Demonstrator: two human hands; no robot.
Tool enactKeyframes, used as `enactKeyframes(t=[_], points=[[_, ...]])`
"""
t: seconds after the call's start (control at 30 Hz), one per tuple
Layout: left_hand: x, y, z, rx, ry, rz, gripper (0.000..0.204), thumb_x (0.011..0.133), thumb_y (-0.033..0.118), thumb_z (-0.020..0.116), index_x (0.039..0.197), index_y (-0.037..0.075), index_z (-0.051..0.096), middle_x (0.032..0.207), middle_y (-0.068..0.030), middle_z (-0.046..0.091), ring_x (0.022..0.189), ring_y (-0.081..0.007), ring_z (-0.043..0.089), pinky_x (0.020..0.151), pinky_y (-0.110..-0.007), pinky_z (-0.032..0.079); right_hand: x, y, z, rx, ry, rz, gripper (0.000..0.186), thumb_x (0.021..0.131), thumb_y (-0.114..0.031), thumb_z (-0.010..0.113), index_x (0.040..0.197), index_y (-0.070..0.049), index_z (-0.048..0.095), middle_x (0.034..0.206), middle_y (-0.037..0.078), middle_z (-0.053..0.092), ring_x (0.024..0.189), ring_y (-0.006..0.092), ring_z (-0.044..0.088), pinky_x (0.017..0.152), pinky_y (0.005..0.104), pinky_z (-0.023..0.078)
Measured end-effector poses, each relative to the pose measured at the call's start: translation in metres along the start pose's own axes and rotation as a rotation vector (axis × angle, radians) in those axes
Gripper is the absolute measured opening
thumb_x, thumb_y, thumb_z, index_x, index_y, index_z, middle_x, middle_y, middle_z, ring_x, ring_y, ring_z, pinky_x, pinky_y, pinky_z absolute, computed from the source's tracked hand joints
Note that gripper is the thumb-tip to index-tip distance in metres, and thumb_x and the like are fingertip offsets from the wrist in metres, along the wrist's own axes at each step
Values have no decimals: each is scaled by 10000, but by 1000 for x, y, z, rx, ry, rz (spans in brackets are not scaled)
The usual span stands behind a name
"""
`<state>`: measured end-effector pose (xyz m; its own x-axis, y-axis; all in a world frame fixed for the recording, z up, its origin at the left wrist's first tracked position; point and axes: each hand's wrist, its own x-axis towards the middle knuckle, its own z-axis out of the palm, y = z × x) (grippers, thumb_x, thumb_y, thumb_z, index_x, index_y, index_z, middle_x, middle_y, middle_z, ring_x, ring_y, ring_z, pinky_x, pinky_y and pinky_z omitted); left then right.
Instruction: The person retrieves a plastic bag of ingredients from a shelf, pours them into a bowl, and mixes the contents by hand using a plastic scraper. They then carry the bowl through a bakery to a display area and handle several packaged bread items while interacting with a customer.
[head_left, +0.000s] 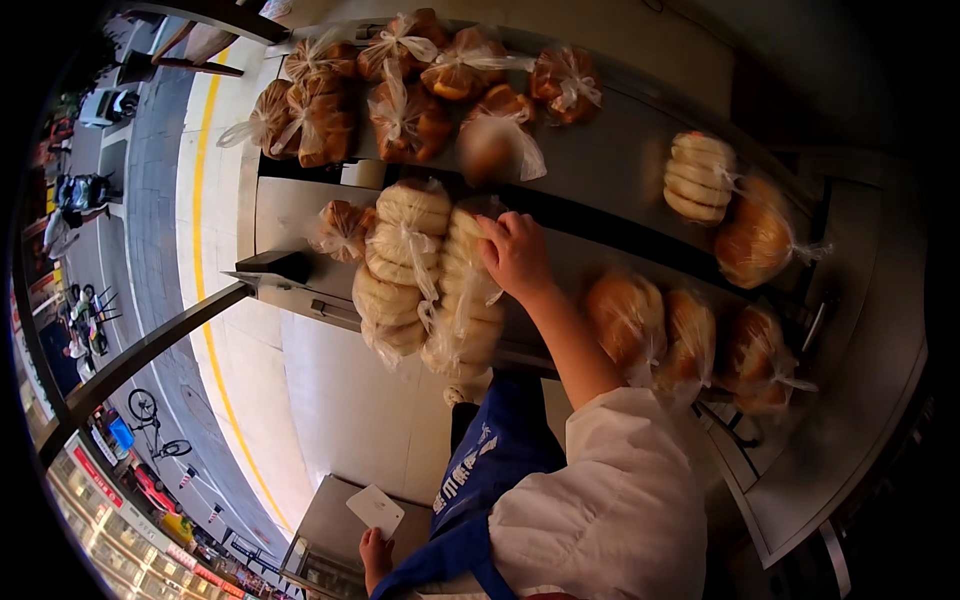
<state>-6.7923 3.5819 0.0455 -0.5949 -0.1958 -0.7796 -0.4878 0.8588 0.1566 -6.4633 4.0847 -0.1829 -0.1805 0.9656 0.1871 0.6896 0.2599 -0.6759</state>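
Observation:
My right hand [515,255] reaches over the counter, its fingers closed at the far end of a clear bag of pale buns [465,300]. The bag lies near the counter's front edge. Just left of it, touching, rest more bagged pale buns [405,235]; a small bag of brown bread [343,230] sits beyond them on the left. Low down, away from the counter, my left hand [376,553] grips a flat white card with rounded corners [374,508].
Several bags of brown bread [405,118] line the far left of the metal counter [620,160]. To the right stand bagged pale buns [699,177] and bagged brown loaves [690,335]. Below left is a metal cabinet [325,520]. A post [150,350] separates me from the street.

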Motion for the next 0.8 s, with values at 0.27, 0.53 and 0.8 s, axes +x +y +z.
enactKeyframes(t=[0.27, 0.53, 0.8], points=[[-1, 29, -9, 133, 59, 84, 177, 833, 208, 528, 949, 74, 526, 789, -36, 541, 676, -150, 525, 593, -319, 449, -4, 5, 6, 9, 26, 16, 311, 684, -97, 639, 982, -116, 553, 879, 67, 476, 788, 254, 468, 716, 352, 414], [-19, 44, -8, 324, -16, 301, 164, 827, 202, 527, 919, 68, 546, 712, -15, 502, 630, -120, 480, 564, -300, 439, -7, 9, 16, 39, 71, 57, 339, 683, -85, 639, 1008, -124, 553, 900, 72, 479, 808, 265, 479, 723, 361, 417], [-11, 21, -10, 149, 54, 95, 160, 816, 206, 543, 911, 78, 554, 724, 0, 502, 650, -108, 483, 601, -288, 458, -8, -12, -1, 33, 169, 31, 289, 704, -106, 639, 973, -28, 566, 1176, 136, 465, 980, 294, 488, 802, 355, 423]])
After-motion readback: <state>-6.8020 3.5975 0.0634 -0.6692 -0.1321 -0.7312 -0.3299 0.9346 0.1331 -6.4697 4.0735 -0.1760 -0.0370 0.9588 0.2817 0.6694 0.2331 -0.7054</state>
